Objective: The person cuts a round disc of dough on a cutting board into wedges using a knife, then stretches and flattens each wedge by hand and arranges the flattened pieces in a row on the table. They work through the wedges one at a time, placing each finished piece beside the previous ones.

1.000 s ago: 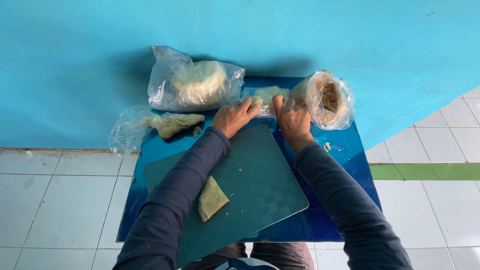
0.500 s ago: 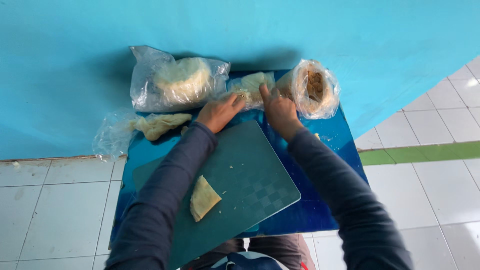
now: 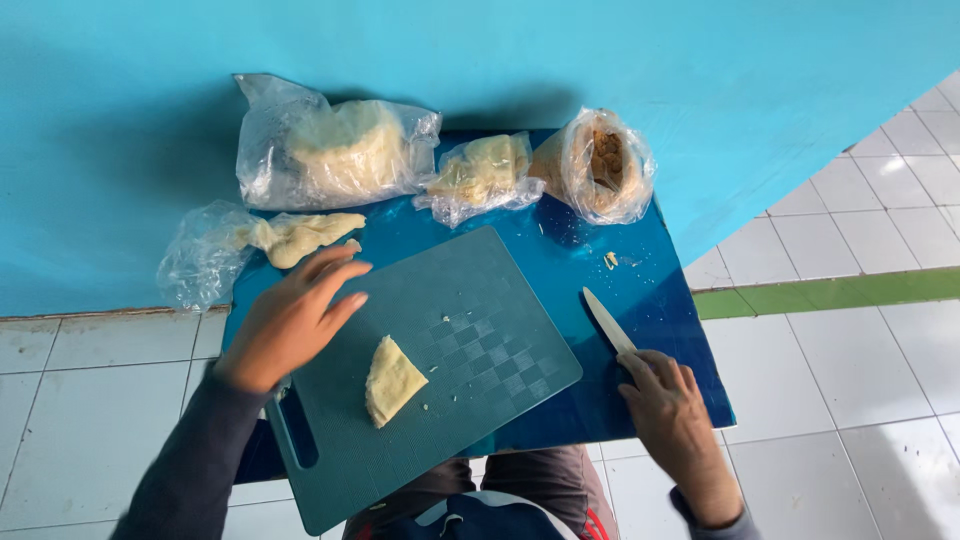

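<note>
We see the right hand resting on the blue tabletop at its right side, its grip curled over the handle of a knife. The knife lies flat on the tabletop just right of the green cutting board; its long axis runs diagonally, the pale blade pointing up and to the left, away from the person, while the handle end is hidden under the fingers (so we cannot tell how firmly they clasp it).

The left hand hovers over the board's upper left corner with its grip open, fingers spread and holding nothing. Near the middle of the board lies a folded wedge of pale dough, its narrow end toward the top, well apart from both hands.

Along the back edge, against the blue wall, stand three clear plastic bags: a large bag of pale sheets, a smaller bag of dough and an open bag with brown filling. A further crumpled bag with dough spilling out lies at the left edge, just above the left hand.
</note>
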`<state>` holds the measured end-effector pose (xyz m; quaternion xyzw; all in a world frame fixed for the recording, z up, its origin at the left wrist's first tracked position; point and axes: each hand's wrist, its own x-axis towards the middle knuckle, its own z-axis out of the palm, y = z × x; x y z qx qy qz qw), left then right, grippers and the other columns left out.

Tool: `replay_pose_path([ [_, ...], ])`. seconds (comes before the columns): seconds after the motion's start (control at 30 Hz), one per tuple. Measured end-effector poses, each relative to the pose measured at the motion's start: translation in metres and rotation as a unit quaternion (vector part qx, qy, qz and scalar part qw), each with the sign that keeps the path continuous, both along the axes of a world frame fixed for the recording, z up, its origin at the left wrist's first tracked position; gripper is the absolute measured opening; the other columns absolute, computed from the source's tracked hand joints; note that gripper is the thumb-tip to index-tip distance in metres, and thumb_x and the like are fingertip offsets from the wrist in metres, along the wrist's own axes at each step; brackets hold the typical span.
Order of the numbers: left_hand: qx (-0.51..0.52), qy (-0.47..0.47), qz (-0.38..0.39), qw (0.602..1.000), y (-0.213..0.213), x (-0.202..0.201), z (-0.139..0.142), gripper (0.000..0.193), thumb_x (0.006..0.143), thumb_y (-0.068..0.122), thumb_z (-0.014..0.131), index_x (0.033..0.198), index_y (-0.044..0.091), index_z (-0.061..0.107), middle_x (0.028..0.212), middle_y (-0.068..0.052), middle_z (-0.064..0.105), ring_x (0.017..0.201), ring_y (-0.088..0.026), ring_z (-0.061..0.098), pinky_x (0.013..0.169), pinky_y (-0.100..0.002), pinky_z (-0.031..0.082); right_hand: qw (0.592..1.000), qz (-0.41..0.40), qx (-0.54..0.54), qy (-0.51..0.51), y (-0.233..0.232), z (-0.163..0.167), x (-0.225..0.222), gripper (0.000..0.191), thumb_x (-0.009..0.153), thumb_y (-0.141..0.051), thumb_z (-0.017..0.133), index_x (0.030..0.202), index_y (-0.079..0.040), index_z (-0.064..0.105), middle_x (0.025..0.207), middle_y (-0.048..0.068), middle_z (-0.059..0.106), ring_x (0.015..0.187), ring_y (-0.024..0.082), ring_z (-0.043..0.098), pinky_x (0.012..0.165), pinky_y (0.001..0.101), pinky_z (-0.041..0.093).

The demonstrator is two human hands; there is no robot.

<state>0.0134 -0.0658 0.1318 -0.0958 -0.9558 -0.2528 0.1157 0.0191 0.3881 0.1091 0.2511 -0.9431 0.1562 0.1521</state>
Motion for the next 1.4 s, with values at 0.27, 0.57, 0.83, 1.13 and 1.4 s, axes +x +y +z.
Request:
replay_pose_path([
  [0.27, 0.054, 0.051, 0.118, 0.990, 0.027, 0.110, -0.022, 0.048, 0.086, 0.029, 0.074, 0.126, 0.006, 0.062, 0.140, -0.026, 0.055, 0.125, -0.042, 0.058, 0.094, -0.049, 0.052, 0.989, -0.122, -0.018, 0.078, 0.025, -0.049, -0.036, 0.027, 0.097, -0.001, 0.058, 0.123, 0.001, 0.064, 0.113, 0.026, 0.058, 0.104, 0.038, 0.057, 0.091, 0.0455, 0.049],
  [0.57, 0.103, 0.031, 0.145, 0.984, 0.052, 0.130, -0.062, 0.048, 0.090, 0.033, 0.073, 0.129, 0.008, 0.062, 0.141, -0.022, 0.057, 0.123, -0.042, 0.056, 0.102, -0.053, 0.047, 0.982, -0.148, 0.090, 0.069, -0.003, -0.027, -0.125, 0.032, 0.095, -0.014, 0.068, 0.126, -0.007, 0.067, 0.121, 0.022, 0.059, 0.103, 0.040, 0.057, 0.085, 0.0502, 0.047],
  [0.83, 0.028, 0.079, 0.140, 0.987, 0.048, 0.127, -0.090, 0.040, 0.097, 0.039, 0.064, 0.126, 0.012, 0.065, 0.139, -0.017, 0.061, 0.137, -0.039, 0.052, 0.115, -0.065, 0.034, 0.949, 0.218, -0.078, -0.213, -0.125, 0.020, -0.025, 0.044, 0.097, -0.022, 0.065, 0.139, -0.011, 0.057, 0.136, 0.015, 0.057, 0.123, 0.036, 0.058, 0.100, 0.0478, 0.050],
  [1.13, 0.136, 0.114, 0.136, 0.975, 0.045, 0.133, -0.080, 0.029, 0.106, 0.022, 0.055, 0.130, 0.006, 0.060, 0.141, -0.018, 0.061, 0.136, -0.038, 0.054, 0.110, -0.050, 0.046, 0.825, 0.512, 0.081, -0.225, -0.248, 0.002, -0.058, 0.050, 0.097, -0.015, 0.063, 0.145, -0.015, 0.050, 0.147, 0.015, 0.050, 0.140, 0.040, 0.042, 0.109, 0.0579, 0.033],
  [1.4, 0.215, 0.132, 0.188, 0.949, 0.032, 0.151, -0.090, 0.023, 0.106, 0.016, 0.055, 0.125, 0.007, 0.064, 0.147, -0.018, 0.055, 0.138, -0.034, 0.055, 0.097, -0.038, 0.056, 0.837, 0.417, 0.205, -0.290, -0.244, 0.002, -0.069, 0.051, 0.087, -0.034, 0.076, 0.131, -0.018, 0.058, 0.123, 0.008, 0.055, 0.123, 0.032, 0.046, 0.103, 0.0513, 0.036],
])
